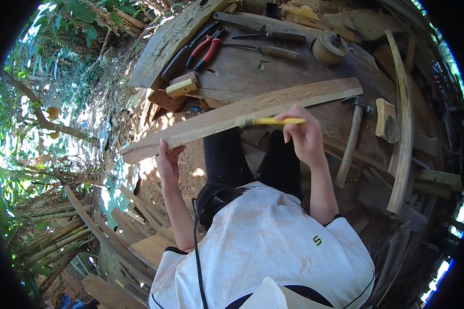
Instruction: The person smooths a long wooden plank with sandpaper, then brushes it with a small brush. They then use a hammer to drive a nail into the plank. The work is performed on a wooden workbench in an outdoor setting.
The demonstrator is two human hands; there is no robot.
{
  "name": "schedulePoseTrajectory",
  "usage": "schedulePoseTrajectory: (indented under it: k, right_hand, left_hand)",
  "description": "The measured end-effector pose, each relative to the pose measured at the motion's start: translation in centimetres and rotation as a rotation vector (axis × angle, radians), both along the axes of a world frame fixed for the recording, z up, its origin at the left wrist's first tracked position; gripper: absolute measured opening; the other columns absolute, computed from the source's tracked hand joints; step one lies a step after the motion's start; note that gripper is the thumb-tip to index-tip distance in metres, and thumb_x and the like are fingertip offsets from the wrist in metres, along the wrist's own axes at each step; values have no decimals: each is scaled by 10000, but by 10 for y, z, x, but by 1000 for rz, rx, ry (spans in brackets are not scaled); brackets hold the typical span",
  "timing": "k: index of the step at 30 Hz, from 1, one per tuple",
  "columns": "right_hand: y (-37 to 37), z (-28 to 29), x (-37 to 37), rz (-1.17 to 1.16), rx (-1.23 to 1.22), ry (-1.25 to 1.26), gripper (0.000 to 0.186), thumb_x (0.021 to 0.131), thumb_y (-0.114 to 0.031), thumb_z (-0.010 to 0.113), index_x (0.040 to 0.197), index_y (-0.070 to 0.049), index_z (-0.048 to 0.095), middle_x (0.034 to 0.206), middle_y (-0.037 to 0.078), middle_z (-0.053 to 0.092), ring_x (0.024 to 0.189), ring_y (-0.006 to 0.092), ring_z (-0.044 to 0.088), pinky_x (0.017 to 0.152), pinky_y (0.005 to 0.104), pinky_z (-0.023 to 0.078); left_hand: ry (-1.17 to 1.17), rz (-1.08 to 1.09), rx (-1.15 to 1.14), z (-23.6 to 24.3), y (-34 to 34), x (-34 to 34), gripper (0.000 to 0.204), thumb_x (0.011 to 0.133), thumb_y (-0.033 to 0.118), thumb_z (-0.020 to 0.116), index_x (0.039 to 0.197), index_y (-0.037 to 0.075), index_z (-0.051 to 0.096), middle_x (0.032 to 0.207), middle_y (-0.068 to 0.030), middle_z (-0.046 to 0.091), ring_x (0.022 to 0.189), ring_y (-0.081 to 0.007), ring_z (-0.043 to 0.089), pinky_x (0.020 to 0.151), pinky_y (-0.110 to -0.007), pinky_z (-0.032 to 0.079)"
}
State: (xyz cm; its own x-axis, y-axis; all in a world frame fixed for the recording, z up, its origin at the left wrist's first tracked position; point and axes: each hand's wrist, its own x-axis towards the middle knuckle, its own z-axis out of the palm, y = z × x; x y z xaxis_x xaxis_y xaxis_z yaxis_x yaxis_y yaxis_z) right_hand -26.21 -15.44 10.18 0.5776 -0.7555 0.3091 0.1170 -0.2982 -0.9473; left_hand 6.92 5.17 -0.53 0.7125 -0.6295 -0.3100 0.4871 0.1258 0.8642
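A long, slightly curved wooden board [232, 112] slants across in front of me, its far right end over the workbench. My left hand [167, 162] grips the board near its left end, thumb against the near edge and fingers curled below. In my right hand [305, 135] is a paintbrush [278, 121] with a yellow handle, pinched between thumb and fingers. Its dark neck and pale bristles are at the board's near face, a little blurred; whether they touch the wood I cannot tell.
On the workbench [273, 69] lie red-handled pliers [206, 49], chisel-like tools [280, 52], a round container [330, 48] and a hammer [349, 139]. A wood block [181, 88] sits at its left edge. A curved wooden strip [404, 123] stands right. Planks [139, 226] pile up lower left.
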Motion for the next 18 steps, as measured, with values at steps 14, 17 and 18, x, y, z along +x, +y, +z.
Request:
schedulePoseTrajectory:
  k: [14, 17, 18]
  right_hand:
    - [-14, 8, 1, -96, -220, 56, 237, 1055, -264, 620, 1076, -46, 711, 857, 23, 539, 644, 106, 543, 582, 265, 437]
    - [-17, 12, 0, -78, -212, 117, 245, 1059, -274, 614, 1066, -50, 715, 846, 32, 535, 631, 121, 540, 587, 273, 443]
    - [-18, 13, -2, -47, -231, 165, 249, 1060, -277, 612, 1065, -51, 717, 842, 37, 534, 629, 126, 540, 589, 274, 445]
  left_hand:
    - [1, 70, 19, -1, 5, 6, 400, 1080, 309, 569, 1297, -26, 580, 1157, -142, 705, 961, -284, 746, 880, -423, 633]
    - [-7, 81, 20, 0, 5, 7, 412, 1085, 313, 557, 1313, -30, 572, 1171, -148, 701, 981, -286, 742, 875, -420, 634]
    - [-5, 81, 22, 0, 6, 7, 416, 1087, 314, 553, 1317, -32, 570, 1174, -150, 700, 987, -286, 741, 874, -418, 634]
